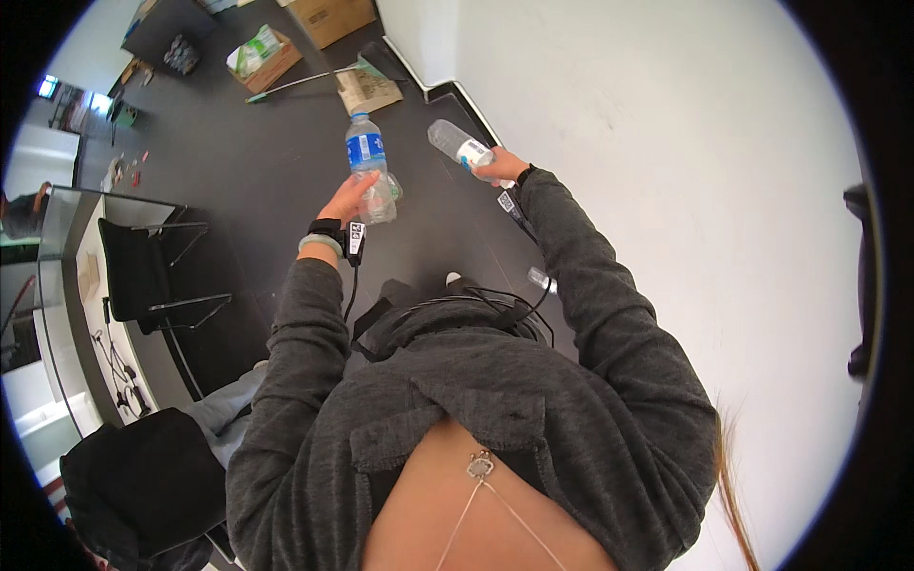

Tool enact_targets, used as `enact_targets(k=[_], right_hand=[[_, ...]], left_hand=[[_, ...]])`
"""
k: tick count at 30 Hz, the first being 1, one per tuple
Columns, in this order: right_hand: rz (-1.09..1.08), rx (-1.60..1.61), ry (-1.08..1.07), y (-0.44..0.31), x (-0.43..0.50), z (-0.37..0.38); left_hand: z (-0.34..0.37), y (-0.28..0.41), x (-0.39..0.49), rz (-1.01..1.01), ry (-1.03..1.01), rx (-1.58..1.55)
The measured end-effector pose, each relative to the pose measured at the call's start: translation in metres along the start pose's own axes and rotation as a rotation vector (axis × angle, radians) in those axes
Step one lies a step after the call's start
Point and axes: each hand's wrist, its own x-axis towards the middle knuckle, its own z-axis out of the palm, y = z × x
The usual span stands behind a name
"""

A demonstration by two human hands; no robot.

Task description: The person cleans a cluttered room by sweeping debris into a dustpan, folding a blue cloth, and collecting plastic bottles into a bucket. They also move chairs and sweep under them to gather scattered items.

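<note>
My left hand (348, 200) grips a clear plastic bottle with a blue label (365, 148), held upright with its blue cap at the top. Clear plastic with a bit of green (394, 187) shows just behind it; whether this is a second bottle in the same grip, I cannot tell. In my right hand (505, 165) is another clear plastic bottle (450, 135) with a white and blue label, tilted so that its far end points up and left. Both bottles are above the dark floor, apart from each other. My palms are hidden.
On the floor near my feet lies a clear bottle (542, 279), beside the white wall (643, 178). Ahead are a long-handled broom (300, 86), a flattened cardboard piece (371, 91) and a cardboard box with bags (275, 66). Black chairs (136, 268) and a desk stand left, near a seated person (225, 414).
</note>
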Motion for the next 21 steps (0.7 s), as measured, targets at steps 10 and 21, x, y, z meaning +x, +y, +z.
enact_targets(k=[10, 21], right_hand=[[0.026, 0.018, 0.033, -0.064, -0.001, 0.010], [0.001, 0.149, 0.015, -0.134, -0.020, 0.002]], left_hand=[[-0.026, 0.024, -0.003, 0.044, 0.036, -0.174], [-0.043, 0.066, -0.018, -0.022, 0.102, -0.222]])
